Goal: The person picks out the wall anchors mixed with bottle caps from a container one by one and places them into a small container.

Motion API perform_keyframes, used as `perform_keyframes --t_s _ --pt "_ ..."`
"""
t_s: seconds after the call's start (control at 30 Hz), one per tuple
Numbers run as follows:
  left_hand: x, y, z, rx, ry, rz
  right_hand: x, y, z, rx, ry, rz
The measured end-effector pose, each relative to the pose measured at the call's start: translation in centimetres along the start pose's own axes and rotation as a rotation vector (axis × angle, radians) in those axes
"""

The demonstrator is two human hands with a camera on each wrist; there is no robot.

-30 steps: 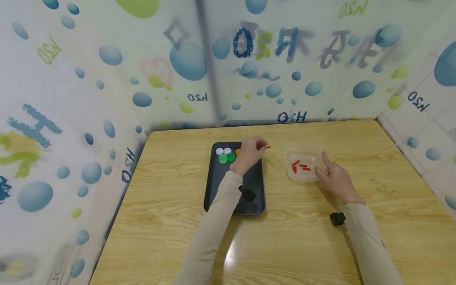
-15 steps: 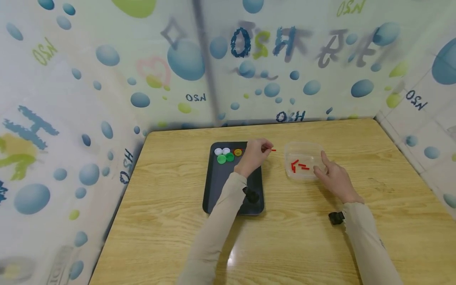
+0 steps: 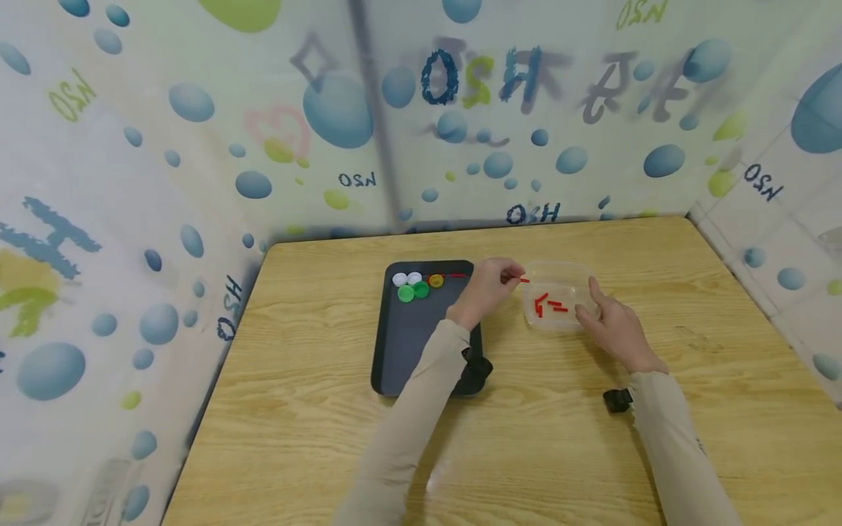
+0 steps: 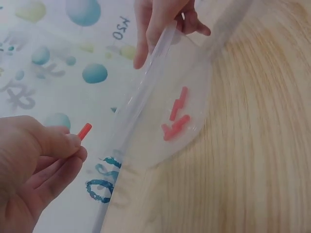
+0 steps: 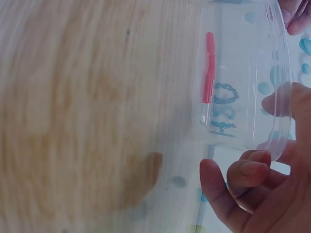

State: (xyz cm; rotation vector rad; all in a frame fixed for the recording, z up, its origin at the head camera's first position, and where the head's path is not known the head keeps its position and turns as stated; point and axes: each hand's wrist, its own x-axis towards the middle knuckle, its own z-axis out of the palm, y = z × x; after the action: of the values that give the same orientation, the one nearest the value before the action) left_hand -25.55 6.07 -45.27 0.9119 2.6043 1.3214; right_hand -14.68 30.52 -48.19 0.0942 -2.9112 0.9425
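My left hand (image 3: pixel 485 291) pinches a short red stick (image 4: pixel 85 131) between thumb and fingertips, its end pointing out to the right. In the head view it hovers at the left rim of a clear plastic container (image 3: pixel 558 271). Several more red sticks (image 3: pixel 560 309) lie loose on the container's floor. On the container's right side my right hand (image 3: pixel 618 330) grips the rim, thumb on one side of the wall and fingers on the other, as the right wrist view also shows.
Left of the container lies a dark tray (image 3: pixel 411 343). White caps (image 3: pixel 414 278), green caps (image 3: pixel 406 293), a yellow cap (image 3: pixel 436 280) and a red stick (image 3: pixel 456 275) sit near its far end. The wooden table (image 3: pixel 296 351) meets a bubble-patterned wall covering behind.
My left hand has moved right from over the tray to the container's left rim, still pinching the red stick. The yellow cap and the tray's red stick are uncovered. My right hand keeps its grip.
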Motion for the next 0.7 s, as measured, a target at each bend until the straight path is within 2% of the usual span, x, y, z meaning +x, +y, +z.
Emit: perform_keyframes --t_s 0.23,0.47,0.7 --pt "0.3 0.6 0.9 0.010 -0.029 0.037 0.1 -0.1 0.0 -0.007 0.001 0.008" --pt "0.5 1.2 1.9 0.012 -0.074 0.040 0.3 0.2 0.2 -0.008 -0.015 0.015" --pt "1.1 2.0 3.2 0.031 -0.132 0.086 0.3 0.4 0.2 -0.027 0.016 0.013"
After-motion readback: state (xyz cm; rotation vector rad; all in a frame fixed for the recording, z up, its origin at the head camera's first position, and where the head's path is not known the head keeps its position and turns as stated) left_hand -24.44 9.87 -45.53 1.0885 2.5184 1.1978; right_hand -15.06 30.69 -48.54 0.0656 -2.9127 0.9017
